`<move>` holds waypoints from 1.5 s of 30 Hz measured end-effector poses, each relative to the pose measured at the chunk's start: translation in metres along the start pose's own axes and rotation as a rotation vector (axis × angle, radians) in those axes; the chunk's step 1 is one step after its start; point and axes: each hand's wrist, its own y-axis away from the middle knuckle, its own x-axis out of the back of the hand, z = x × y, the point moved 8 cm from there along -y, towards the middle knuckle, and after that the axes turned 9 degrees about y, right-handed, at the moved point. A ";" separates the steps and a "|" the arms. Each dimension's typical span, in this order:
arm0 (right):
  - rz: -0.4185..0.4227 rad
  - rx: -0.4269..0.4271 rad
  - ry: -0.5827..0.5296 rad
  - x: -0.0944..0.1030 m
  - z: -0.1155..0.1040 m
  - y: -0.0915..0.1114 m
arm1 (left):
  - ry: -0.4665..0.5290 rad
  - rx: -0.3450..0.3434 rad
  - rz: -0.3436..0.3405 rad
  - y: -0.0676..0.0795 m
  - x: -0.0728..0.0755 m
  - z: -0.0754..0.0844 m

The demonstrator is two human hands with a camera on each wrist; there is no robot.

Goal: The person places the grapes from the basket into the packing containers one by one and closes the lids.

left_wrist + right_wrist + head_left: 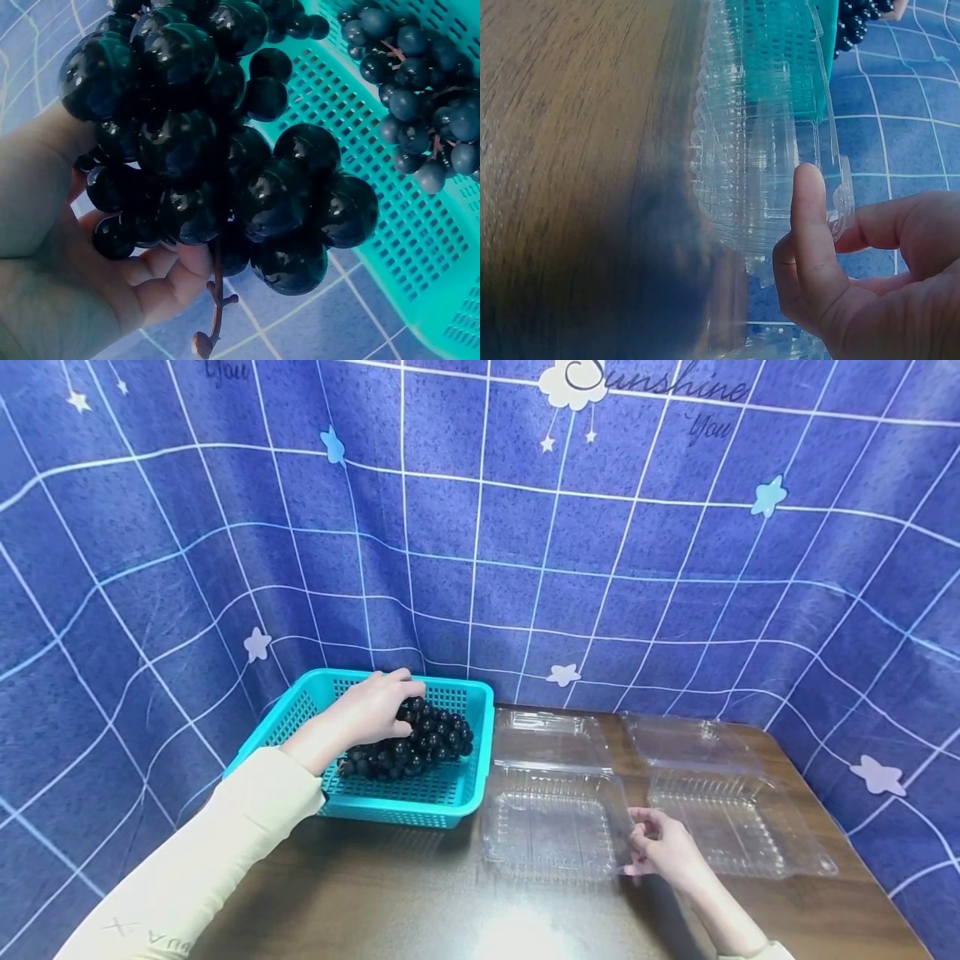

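Note:
My left hand reaches over the teal basket and grips a bunch of dark grapes. In the left wrist view its thumb and fingers curl round the bunch, with a brown stem hanging below. Another bunch of dark grapes lies in the basket. My right hand is at the right edge of the nearer clear plastic container, which lies with its lid folded back. Thumb and fingers pinch the container's rim in the right wrist view.
A second clear plastic container stands with its lid back, to the right of the first, by the right hand. All stand on a brown wooden table. A blue gridded curtain hangs behind and along the sides.

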 end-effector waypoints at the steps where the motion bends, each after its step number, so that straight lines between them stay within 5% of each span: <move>1: -0.002 0.002 0.002 0.000 0.000 0.000 | 0.001 0.001 0.005 0.000 0.002 0.001; 11: -0.002 0.006 0.016 0.000 0.000 -0.002 | -0.044 -0.026 0.057 0.000 0.017 0.021; 21: -0.001 0.004 0.015 0.000 0.001 -0.001 | 0.011 -0.126 0.262 -0.005 0.044 0.039; 28: 0.001 0.009 0.003 -0.001 0.001 -0.001 | -0.014 -0.164 0.283 -0.006 0.045 0.054; 45: -0.004 0.007 0.019 -0.001 0.002 -0.002 | -0.065 -0.245 0.354 -0.021 0.081 0.095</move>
